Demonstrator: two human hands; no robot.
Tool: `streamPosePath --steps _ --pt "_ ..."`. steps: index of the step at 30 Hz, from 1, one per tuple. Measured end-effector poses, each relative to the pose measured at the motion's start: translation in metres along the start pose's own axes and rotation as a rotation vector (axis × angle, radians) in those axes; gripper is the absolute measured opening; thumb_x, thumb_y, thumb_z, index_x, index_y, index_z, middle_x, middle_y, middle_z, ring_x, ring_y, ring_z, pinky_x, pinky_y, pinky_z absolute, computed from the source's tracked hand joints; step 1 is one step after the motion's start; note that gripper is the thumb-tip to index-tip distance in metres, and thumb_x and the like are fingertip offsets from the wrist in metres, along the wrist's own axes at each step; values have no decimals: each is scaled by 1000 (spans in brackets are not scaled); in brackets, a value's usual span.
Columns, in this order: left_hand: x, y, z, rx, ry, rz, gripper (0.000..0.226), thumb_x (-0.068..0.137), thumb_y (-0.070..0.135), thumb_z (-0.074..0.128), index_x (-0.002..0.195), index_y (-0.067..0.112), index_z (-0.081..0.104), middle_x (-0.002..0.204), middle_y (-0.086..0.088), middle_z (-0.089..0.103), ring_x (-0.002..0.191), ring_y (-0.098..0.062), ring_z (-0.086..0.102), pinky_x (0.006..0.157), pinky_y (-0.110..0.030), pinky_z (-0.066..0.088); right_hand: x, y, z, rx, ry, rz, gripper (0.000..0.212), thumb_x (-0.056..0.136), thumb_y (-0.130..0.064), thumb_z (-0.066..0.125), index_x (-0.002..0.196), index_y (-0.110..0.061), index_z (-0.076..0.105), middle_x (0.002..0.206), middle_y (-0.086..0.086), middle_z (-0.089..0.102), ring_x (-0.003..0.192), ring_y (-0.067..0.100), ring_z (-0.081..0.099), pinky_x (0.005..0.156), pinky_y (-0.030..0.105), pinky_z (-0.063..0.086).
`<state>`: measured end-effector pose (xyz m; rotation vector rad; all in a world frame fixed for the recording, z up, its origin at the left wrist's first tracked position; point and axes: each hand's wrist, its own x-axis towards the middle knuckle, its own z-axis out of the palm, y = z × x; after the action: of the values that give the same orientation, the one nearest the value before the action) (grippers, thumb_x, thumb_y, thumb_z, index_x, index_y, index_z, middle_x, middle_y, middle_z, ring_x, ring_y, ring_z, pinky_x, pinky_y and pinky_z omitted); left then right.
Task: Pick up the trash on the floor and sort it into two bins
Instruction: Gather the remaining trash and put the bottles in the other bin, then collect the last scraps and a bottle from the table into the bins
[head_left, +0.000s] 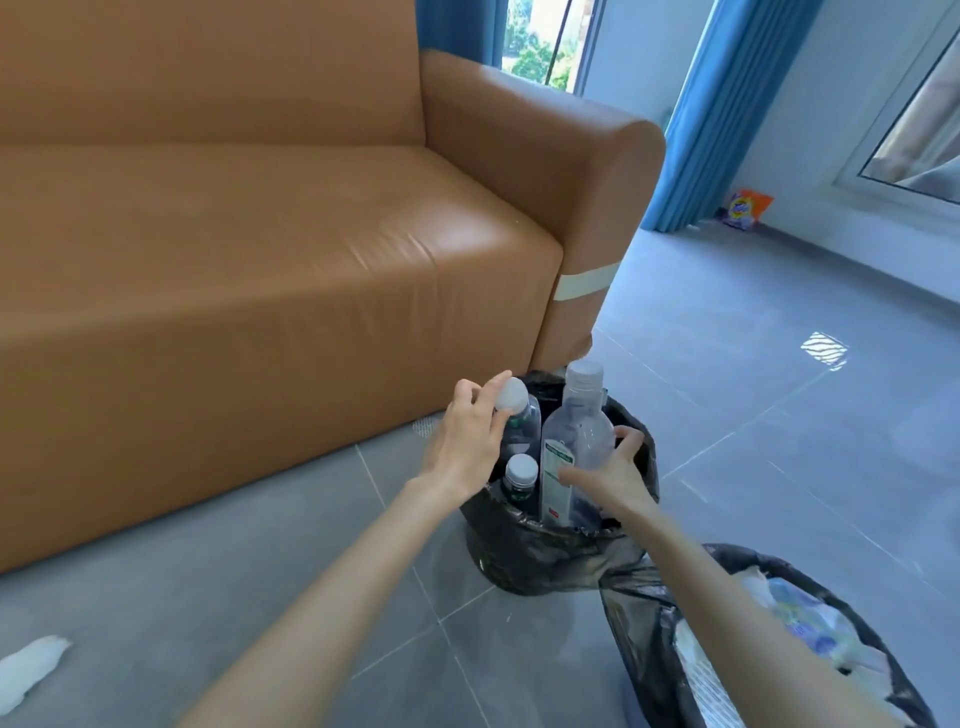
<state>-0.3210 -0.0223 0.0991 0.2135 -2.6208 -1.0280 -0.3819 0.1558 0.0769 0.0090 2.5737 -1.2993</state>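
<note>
We see clear glossy plastic bottles (574, 441), crinkled shiny black bin bag (545, 551), smooth tan leather-look sofa (260, 249), glossy grey floor tiles (753, 415)

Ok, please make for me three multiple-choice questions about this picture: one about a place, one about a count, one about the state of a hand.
1. Where does the white tissue lie?
A. on a window sill
B. on a shelf
C. on the floor tiles

2. How many white-capped bottles are at the bin beside the sofa?
A. three
B. one
C. six

3. What is the right hand doing?
A. resting flat on the floor
B. gripping the large clear bottle
C. curled into an empty fist

Answers:
1 C: the tissue lies on the grey tiles at the lower left.
2 A: the left hand holds a small bottle, the large clear bottle makes two, and a second small bottle stands inside the bin.
3 B: its fingers curl round the bottle's body.
</note>
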Motion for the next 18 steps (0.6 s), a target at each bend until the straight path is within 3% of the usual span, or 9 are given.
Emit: streamPosePath --steps 3,6,8,10,11,13,15,18 --pt "-2 -8 3 0 -50 -27 46 101 24 38 146 26 29 117 -2 43 93 -21 51 85 -40 46 1 5 5 -27 -11 3 76 74 -18 76 120 -21 15 112 6 40 91 24 53 64 29 43" --pt "-4 -14 -3 -9 -75 -53 47 101 25 36 147 26 27 127 1 43 100 -19 52 89 -36 44 1 9 7 -110 -44 28 72 73 -9 73 117 -18 17 99 8 43 69 18 49 51 25 36" --pt "-6 -17 -9 -10 -75 -66 47 101 25 36 147 26 27 132 1 42 105 -19 53 91 -34 43 -1 9 8 -176 -98 64 76 73 -5 73 123 -14 17 102 10 45 71 18 50 50 26 39" --pt "-7 -21 -17 -10 -68 -83 47 100 26 37 146 26 29 136 0 41 109 -19 53 92 -31 40 -7 3 11 -182 -103 58 86 70 -9 75 129 -19 14 121 15 41 91 25 53 62 32 50" --pt "-7 -24 -21 -3 -62 -92 46 100 26 37 146 27 30 137 1 41 111 -20 53 93 -32 41 -10 -2 13 -184 -75 35 93 67 -13 77 133 -23 12 130 14 36 107 31 49 76 39 52" --pt "-7 -30 -35 12 -48 -106 45 99 28 38 144 30 32 137 1 42 112 -23 54 96 -39 43 -17 -19 15 -185 25 -48 100 68 -19 78 141 -23 10 142 11 28 131 35 26 100 46 38" --pt "-9 -40 -53 8 -28 -124 45 98 29 39 143 31 35 136 1 44 113 -23 54 98 -43 43 -28 -43 17 -209 135 -201 91 74 -24 74 144 -17 16 147 8 26 138 31 14 109 46 28" --pt "-21 -61 -88 26 10 -167 43 98 27 40 141 29 37 133 1 47 114 -22 53 100 -40 41 -47 -80 27 -312 210 -431 70 81 -27 67 139 -14 31 142 8 35 136 28 20 110 40 27"
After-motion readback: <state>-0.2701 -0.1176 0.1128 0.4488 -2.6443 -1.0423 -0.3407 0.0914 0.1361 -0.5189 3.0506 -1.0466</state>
